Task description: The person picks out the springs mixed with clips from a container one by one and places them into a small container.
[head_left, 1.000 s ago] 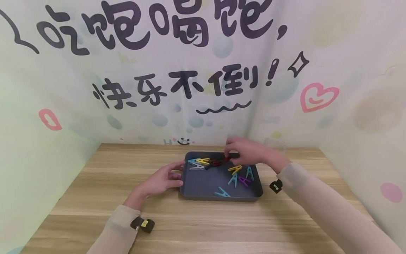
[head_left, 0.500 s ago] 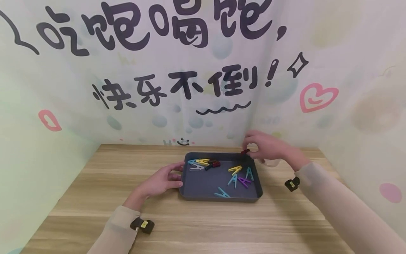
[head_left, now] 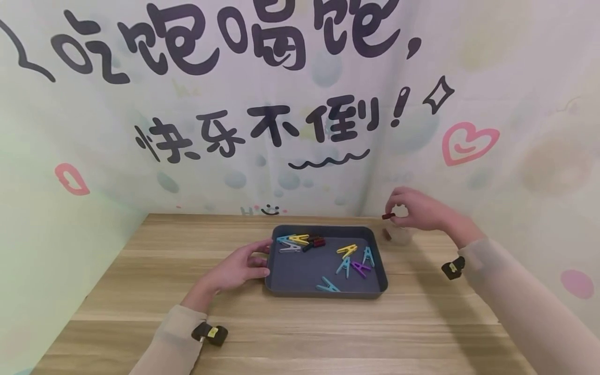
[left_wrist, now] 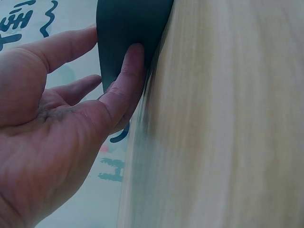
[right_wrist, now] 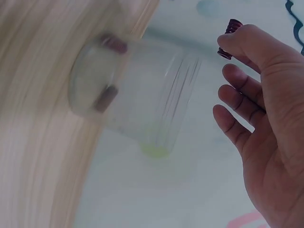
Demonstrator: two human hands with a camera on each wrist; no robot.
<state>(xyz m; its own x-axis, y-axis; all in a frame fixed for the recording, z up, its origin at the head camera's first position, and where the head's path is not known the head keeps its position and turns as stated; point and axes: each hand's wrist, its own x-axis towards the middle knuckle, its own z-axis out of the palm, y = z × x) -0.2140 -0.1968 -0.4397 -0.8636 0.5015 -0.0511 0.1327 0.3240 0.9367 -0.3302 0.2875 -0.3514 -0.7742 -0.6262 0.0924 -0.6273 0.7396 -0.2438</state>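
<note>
At the tray's left side, my left hand [head_left: 244, 266] rests its fingers against the outer wall of the dark grey tray [head_left: 300, 292]. In the left wrist view those fingers look mostly straight. My right hand [head_left: 420, 210] pinches a small dark red spring [right_wrist: 229, 39] between thumb and index finger, raised near a clear jar [right_wrist: 142, 90]. Two dark pieces show through the jar, one of them a dark red spring [right_wrist: 114, 43]. Inside the tray lie dark red and black springs [head_left: 319, 242], plus yellow [head_left: 347, 250], blue [head_left: 344, 266], white and purple clothespins [head_left: 361, 268].
The tray and jar stand on a wooden table [head_left: 225, 333] near its back edge. A printed cloth wall [head_left: 225, 187] rises right behind them, and side walls stand left and right. The jar is to the right of the tray's back corner.
My right hand has moved right, from over the tray's back part to near the jar, carrying the dark red spring. The left hand and tray have stayed in place.
</note>
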